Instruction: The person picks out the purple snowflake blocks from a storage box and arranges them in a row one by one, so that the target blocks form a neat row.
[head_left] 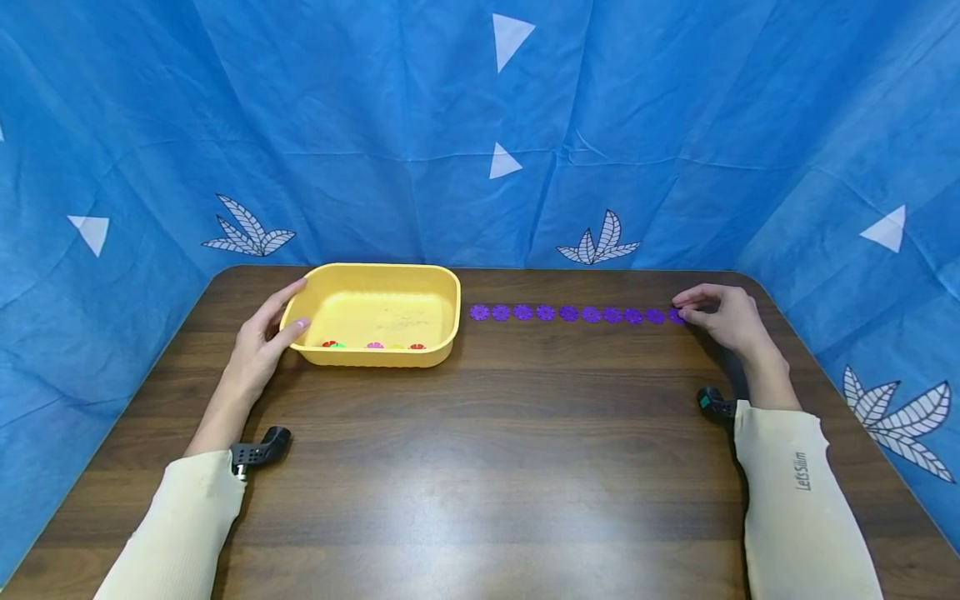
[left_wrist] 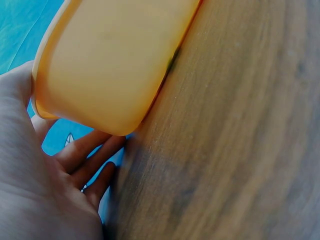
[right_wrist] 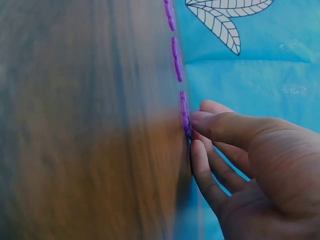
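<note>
At the left end of a yellow plastic basin [head_left: 375, 359], my left hand [head_left: 255, 350] holds the rim, thumb over the edge and fingers along the outer wall. Low inside the basin lie several small flower-shaped discs, red, green, pink and yellow, partly hidden by its front wall. To the right, a straight row of purple flower-shaped discs [head_left: 568, 313] lies flat on the table. My right hand [head_left: 735, 321] pinches the purple disc [right_wrist: 184, 112] at the row's right end, with thumb and fingertips at its edge and the disc down at the tabletop.
The brown wooden table [head_left: 480, 467] reaches back to a blue curtain [head_left: 420, 125] with white triangles and leaf prints, which also closes both sides. Basin and purple row both sit near the far edge. A small black camera [head_left: 262, 448] is strapped to each wrist.
</note>
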